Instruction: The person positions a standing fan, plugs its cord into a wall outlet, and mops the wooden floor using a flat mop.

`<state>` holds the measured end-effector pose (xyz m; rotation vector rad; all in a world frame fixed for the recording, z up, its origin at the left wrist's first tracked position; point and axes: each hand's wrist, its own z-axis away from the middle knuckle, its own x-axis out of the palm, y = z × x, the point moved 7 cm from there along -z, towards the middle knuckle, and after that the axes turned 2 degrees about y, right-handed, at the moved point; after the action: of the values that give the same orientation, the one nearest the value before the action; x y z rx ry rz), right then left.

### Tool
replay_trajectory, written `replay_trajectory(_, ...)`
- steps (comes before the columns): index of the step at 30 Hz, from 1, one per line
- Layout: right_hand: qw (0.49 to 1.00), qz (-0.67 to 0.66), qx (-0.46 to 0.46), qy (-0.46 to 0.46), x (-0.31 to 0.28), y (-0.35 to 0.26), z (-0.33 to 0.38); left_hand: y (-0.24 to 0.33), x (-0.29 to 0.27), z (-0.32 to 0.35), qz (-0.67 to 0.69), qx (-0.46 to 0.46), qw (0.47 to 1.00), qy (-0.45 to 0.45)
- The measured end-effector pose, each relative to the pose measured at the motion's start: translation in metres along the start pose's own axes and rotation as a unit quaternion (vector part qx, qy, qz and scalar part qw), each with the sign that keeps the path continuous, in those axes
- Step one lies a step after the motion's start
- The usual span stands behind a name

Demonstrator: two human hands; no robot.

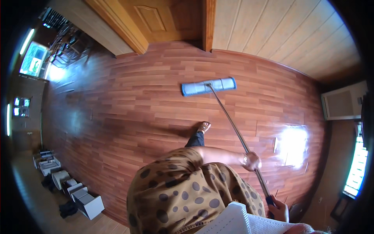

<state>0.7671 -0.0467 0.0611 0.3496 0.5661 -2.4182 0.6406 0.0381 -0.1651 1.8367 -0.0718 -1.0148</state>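
Observation:
A flat mop (196, 88) with a blue-edged, pale head lies flat on the wooden floor ahead of me. Its metal handle (232, 123) slants back toward my right side. My left hand (252, 161), with a band at the wrist, is closed around the handle partway up. Lower down, my right hand (280, 210) grips the dark blue end of the handle, with its fingers wrapped round it. My bare foot (204, 126) stands on the floor behind the mop head.
Glossy wooden floor (136, 113) spreads all around. A brown door (156, 19) and a panelled wall (269, 31) stand ahead. White box-like items (90, 204) line the left side. A pale cabinet (343, 102) is at the right.

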Motion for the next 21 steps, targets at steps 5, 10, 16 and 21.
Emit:
replay_trajectory(5,0.983,-0.129,-0.115,-0.063,0.082,-0.036,-0.095,-0.101,-0.083,0.051,-0.083,0.013,0.995,0.056)
replay_trajectory(10,0.914,-0.351,-0.048,-0.197,0.161,-0.13,-0.158,-0.232,-0.156,0.081,-0.188,-0.146,0.97,0.051)
replay_trajectory(16,0.926,-0.302,-0.083,-0.211,0.19,-0.127,-0.183,-0.249,-0.161,0.093,-0.295,-0.215,0.928,-0.072)
replay_trajectory(21,0.968,-0.157,-0.136,-0.14,0.13,-0.031,-0.147,-0.166,-0.065,0.071,-0.242,-0.108,0.964,-0.029)
